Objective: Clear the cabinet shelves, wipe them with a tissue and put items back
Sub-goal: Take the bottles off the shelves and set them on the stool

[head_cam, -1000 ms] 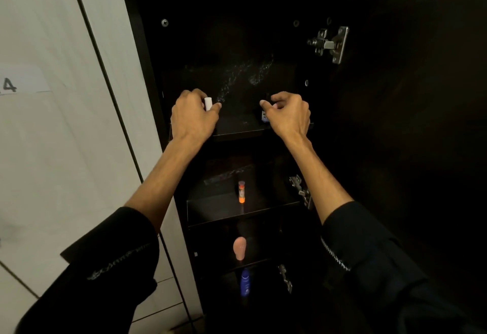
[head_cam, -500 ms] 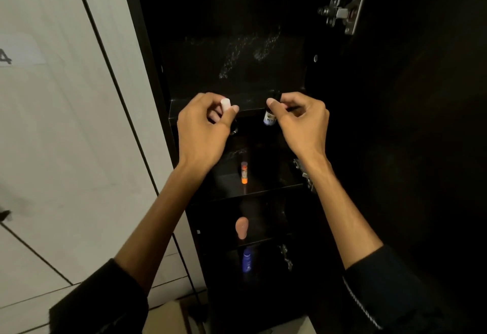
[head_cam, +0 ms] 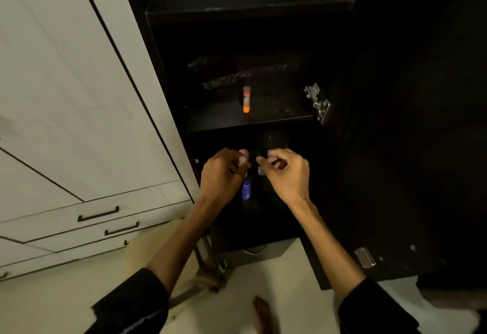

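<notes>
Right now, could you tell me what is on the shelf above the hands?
An orange-capped tube stands alone on that shelf. Its back corners are too dark to see.

Both hands have been lowered from the top shelf to the lower shelves, the left hand and right hand each carrying its small item.

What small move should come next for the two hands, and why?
Probably lower both hands to set their small items down outside the cabinet: the left hand and right hand each pinch something small, while the orange-capped tube and blue bottle remain shelved.
</notes>
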